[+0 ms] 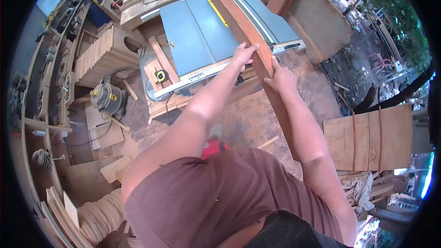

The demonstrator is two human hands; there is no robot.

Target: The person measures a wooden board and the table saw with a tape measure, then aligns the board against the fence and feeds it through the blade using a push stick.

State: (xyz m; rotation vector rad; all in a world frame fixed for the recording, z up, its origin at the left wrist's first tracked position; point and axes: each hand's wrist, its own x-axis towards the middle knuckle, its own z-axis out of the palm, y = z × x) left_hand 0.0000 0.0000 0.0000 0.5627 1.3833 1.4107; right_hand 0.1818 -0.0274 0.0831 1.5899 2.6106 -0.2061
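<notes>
A long curved reddish-brown wooden board (239,23) lies on edge across the blue table saw (197,36), running from the far end back toward my body. My left hand (243,55) presses flat against the board's left face near the saw's front edge. My right hand (281,79) grips the board's right side just behind it. The board's near end passes down beside my right forearm and is partly hidden.
A yellow tape measure (160,75) sits on a wooden shelf left of the saw. A shop vacuum (106,97) stands on the floor at left, near stacked curved wood parts (94,55). Plywood panels (367,137) lie at right. Shelving lines the left wall.
</notes>
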